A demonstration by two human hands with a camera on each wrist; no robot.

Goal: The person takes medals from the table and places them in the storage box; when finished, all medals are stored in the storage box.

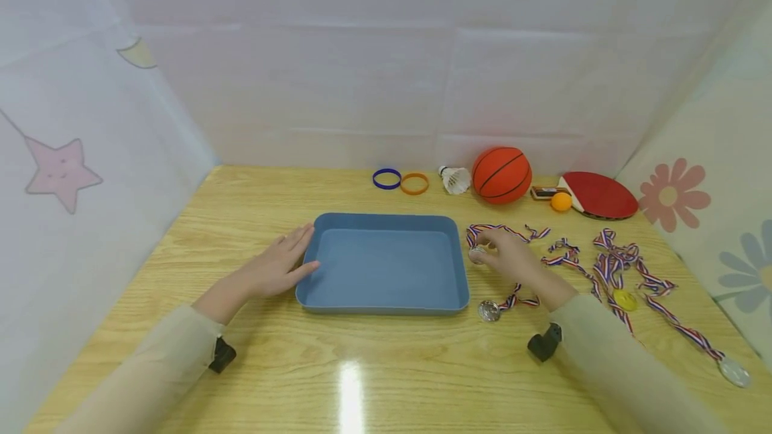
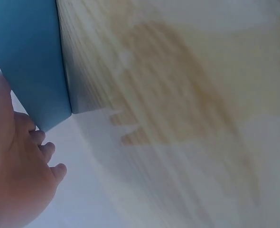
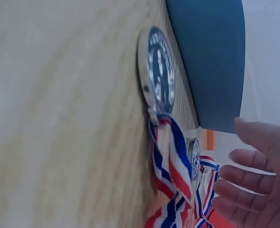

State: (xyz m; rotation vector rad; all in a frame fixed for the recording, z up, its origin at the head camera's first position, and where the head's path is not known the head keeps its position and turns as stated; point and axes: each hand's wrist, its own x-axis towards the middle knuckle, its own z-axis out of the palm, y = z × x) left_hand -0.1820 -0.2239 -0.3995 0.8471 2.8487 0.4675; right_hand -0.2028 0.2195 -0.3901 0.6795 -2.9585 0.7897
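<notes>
A blue rectangular tray [image 1: 386, 309] lies on the wooden table. My left hand [image 1: 277, 265] rests along its left rim with fingers fairly straight, the thumb reaching over the edge; in the left wrist view the hand [image 2: 21, 161] lies against the tray's outer wall [image 2: 33, 61]. Just right of the tray, my right hand [image 1: 512, 258] hovers over a silver medal [image 1: 476, 255] with a striped ribbon. In the right wrist view thumb and fingers of that hand [image 3: 258, 175] are spread apart, near this medal [image 3: 194, 156]. A second silver medal [image 1: 489, 311] lies closer to me.
Further right lie tangled striped ribbons [image 1: 612, 263], a gold medal [image 1: 624, 299] and another silver medal [image 1: 734, 372]. Along the back are blue [image 1: 387, 186] and orange [image 1: 414, 191] wristbands, a shuttlecock [image 1: 456, 181], a small basketball [image 1: 502, 175], an orange ball [image 1: 561, 202] and a red paddle [image 1: 600, 195].
</notes>
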